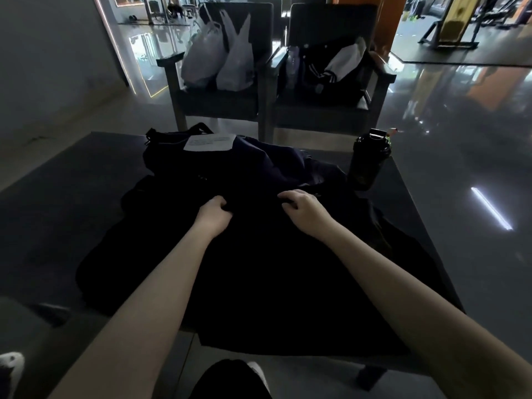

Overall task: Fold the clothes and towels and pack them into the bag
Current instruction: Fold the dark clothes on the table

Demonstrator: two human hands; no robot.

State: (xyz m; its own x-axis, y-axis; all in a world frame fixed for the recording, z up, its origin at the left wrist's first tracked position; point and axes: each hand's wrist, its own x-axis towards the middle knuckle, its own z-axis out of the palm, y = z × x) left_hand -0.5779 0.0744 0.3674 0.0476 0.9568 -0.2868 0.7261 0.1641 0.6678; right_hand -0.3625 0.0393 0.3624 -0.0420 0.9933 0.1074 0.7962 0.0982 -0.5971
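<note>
While left hand (213, 210) and right hand (302, 208) pinch the black garment (259, 269) toward twelve o'clock, it looks limp, light; best taken by edges.

A black bottle (370, 161) stands upright at the far right corner of a dark table (57, 197). Beyond it are two chairs: the left chair (216, 106) holds white plastic bags (236, 63), the right chair (316, 118) a dark jacket (316, 74) with white stripes
</note>
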